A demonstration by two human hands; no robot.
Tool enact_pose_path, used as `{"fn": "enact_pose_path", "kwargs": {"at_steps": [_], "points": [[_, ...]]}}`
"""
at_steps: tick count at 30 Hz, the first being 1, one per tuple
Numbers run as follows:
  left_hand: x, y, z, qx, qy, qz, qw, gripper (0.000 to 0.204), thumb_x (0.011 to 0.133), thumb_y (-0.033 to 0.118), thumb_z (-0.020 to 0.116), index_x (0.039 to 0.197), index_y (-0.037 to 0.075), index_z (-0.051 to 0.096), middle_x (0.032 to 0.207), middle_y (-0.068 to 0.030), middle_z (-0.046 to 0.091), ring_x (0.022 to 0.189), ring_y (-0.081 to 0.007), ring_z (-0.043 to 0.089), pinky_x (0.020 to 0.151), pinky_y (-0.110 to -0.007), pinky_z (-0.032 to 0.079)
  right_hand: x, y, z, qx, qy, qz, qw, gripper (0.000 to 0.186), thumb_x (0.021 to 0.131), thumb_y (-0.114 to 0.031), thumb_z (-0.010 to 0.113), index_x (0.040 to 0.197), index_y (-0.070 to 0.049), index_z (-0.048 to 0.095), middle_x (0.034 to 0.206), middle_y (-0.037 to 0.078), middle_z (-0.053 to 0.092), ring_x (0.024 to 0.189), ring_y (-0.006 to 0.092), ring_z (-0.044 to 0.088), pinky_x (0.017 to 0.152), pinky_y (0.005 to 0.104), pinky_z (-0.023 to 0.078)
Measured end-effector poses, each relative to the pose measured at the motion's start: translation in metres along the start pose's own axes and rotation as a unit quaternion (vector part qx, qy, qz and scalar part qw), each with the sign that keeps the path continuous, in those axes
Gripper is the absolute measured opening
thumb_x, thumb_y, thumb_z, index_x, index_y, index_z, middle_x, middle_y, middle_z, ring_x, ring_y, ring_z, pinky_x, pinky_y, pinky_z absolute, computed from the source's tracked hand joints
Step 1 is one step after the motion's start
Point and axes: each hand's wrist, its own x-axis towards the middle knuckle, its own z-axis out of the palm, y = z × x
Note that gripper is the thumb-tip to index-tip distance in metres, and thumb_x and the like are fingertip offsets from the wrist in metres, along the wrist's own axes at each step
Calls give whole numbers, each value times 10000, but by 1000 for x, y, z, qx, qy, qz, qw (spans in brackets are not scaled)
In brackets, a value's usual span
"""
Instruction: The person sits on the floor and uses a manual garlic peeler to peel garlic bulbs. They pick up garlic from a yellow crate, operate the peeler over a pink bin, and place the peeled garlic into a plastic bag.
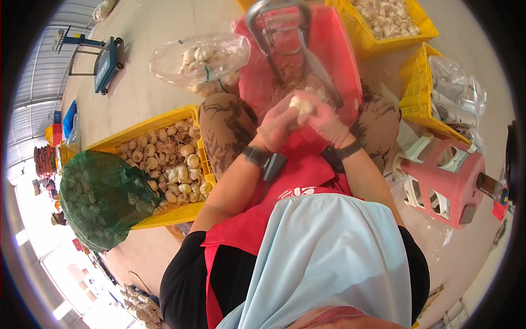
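Note:
Between my two hands is a pale garlic bulb (301, 106), held over the near end of a red tub (350, 68). My left hand (275, 126) is closed around its left side, fingers curled and partly hidden. From the other side my right hand (327, 122) grips the same bulb, thumb and fingers pressed against it. Papery garlic skins (307, 82) lie in the tub below. A grey metal tube frame (304, 46) stands in the tub beyond my hands.
At left, a yellow crate (159, 113) holds many garlic bulbs, with a green mesh sack (90, 200) on its edge. A clear bag of garlic (200, 60) sits beside the tub. Yellow crates (413, 82) stand at right, near a pink plastic stool (444, 175). A platform scale (107, 66) stands far left.

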Motion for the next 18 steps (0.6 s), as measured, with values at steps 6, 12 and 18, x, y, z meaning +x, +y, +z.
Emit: {"fn": "enact_pose_path", "kwargs": {"at_steps": [6,12,18], "points": [[-3,5,2,185,106,-36,976,323,947,73,554,1258,-16,553,1124,-105,663,903,-181,663,762,-288,546,1,0,-9,287,26,53,956,638,957,-608,429,1271,-58,505,1030,50,605,903,170,604,828,341,521],[4,-13,-4,212,145,160,953,487,846,39,694,1303,27,527,1010,-33,626,795,-107,605,681,-257,512,2,6,-2,206,100,89,969,568,979,-577,409,1136,-58,577,931,44,630,869,177,627,807,350,522],[-6,-3,-3,218,61,81,971,574,806,-21,707,1323,49,469,1064,-46,601,920,-134,594,725,-290,514,-7,11,-1,61,19,94,993,472,1014,-449,446,1055,-9,613,803,37,597,736,133,595,653,270,526]]}}
